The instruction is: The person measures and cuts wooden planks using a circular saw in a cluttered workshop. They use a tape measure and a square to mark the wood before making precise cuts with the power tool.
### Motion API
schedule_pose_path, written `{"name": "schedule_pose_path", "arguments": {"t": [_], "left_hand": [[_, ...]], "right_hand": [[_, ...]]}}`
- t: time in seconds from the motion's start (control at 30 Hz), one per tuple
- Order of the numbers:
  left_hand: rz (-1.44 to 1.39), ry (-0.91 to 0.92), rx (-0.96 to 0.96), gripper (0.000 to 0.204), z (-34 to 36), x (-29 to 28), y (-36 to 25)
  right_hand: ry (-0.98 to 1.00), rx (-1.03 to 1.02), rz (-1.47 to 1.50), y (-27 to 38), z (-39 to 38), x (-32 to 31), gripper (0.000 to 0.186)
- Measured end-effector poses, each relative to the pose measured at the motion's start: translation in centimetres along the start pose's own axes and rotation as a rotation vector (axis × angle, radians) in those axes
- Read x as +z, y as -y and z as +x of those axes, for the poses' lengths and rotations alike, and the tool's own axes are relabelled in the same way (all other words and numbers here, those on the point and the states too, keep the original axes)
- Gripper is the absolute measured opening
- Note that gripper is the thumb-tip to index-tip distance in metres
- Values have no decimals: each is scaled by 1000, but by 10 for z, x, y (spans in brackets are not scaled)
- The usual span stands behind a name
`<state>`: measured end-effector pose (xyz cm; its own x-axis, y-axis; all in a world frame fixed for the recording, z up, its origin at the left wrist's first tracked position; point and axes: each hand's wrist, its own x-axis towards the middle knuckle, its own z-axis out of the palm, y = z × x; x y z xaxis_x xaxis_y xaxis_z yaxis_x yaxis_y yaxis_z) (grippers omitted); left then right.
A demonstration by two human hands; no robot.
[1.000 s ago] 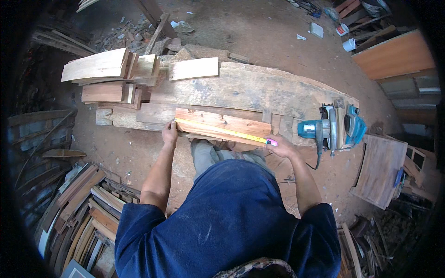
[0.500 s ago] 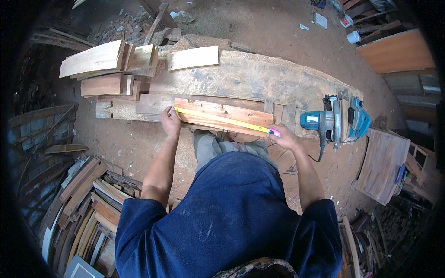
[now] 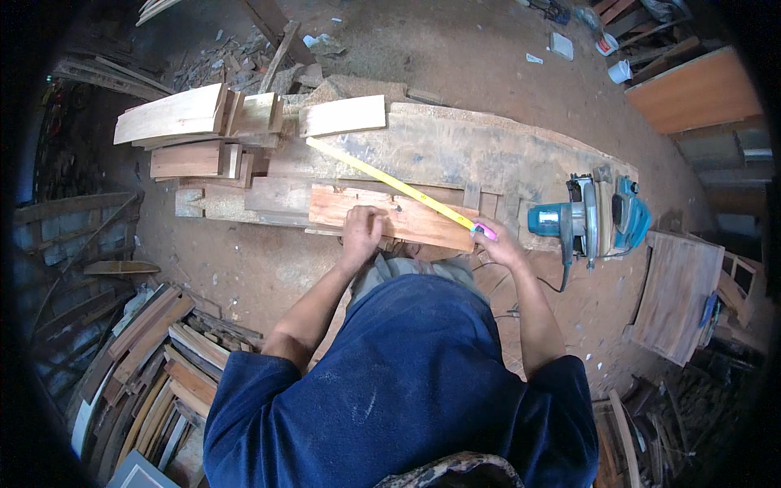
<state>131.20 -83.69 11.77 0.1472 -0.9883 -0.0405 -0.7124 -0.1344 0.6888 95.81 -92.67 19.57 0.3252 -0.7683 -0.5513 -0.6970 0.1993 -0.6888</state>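
My left hand (image 3: 363, 232) has its fingers curled over the near part of a reddish plank (image 3: 431, 225), which has notches and dark spots and lies along the bench's front edge. My right hand (image 3: 498, 244) is closed on a pink tape measure (image 3: 485, 232) at the plank's right end. Its extended yellow blade (image 3: 378, 175) rises diagonally leftward above the plank and bench, its free tip near a pale board (image 3: 342, 114) at the back.
The worn bench (image 3: 512, 154) bears stacked boards (image 3: 167, 114) on the left and a teal circular saw (image 3: 550, 219) with a cord on the right. Offcuts (image 3: 163, 350) lie piled at lower left; panels (image 3: 675, 297) lean at right. White buckets (image 3: 619, 71) stand farther back.
My left hand has left the tape's end and moved right and down onto the plank. The blade's free tip has swung up and away from the plank; my right hand still holds the case.
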Motion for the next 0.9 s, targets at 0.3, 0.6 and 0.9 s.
{"name": "schedule_pose_path", "arguments": {"t": [0.3, 0.6, 0.9], "left_hand": [[360, 286, 217, 110, 47, -6, -23], [231, 489, 46, 71, 69, -28, -27], [249, 89, 356, 34, 35, -40, -10]], "right_hand": [[-99, 33, 177, -37, -19, 5, 44], [-269, -10, 281, -46, -45, -10, 39], [-271, 201, 566, -62, -58, -15, 39]]}}
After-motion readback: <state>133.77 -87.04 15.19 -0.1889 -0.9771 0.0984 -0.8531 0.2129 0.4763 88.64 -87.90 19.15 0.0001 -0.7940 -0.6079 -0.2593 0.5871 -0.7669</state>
